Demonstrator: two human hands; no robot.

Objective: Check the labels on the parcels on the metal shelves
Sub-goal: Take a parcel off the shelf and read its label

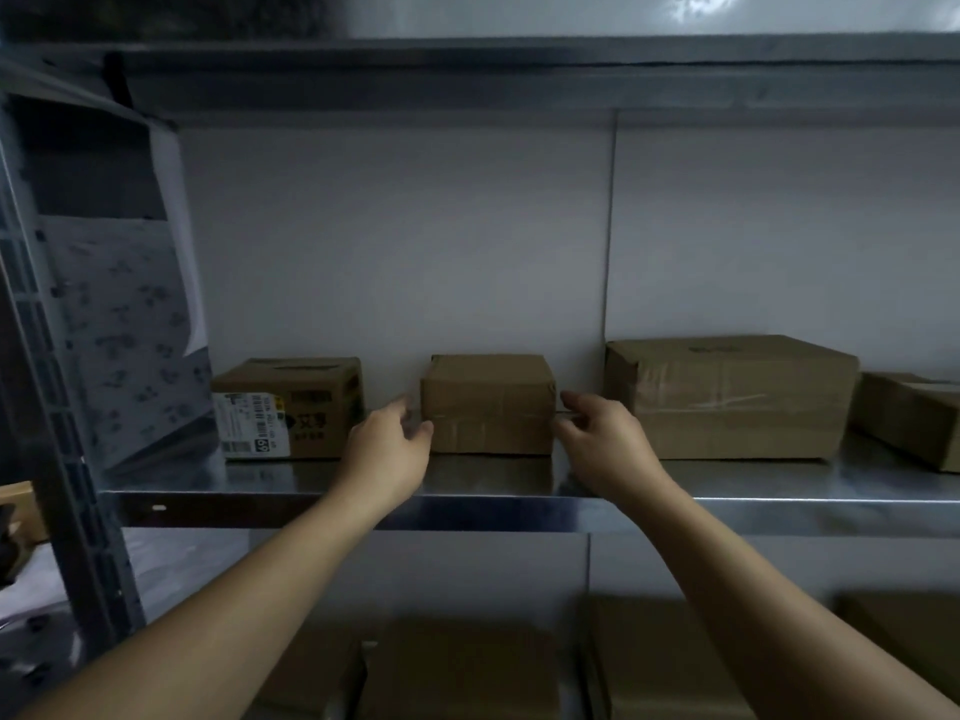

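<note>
A small plain cardboard parcel (488, 402) stands in the middle of the metal shelf (467, 485), with no label showing on its front. My left hand (389, 449) reaches to its left side, fingers loosely spread, thumb tip at the parcel's front left edge. My right hand (597, 439) is at its right side, fingers relaxed, just touching or barely apart. Left of it sits a printed parcel (311, 402) with a white barcode label (252, 423) on its front. A larger taped parcel (727, 397) sits to the right.
Another parcel (914, 418) lies at the far right of the shelf. A patterned plastic mailer bag (130, 330) leans at the left beside the shelf upright (57, 407). Several cardboard boxes (467, 667) fill the lower shelf. An upper shelf (467, 54) hangs overhead.
</note>
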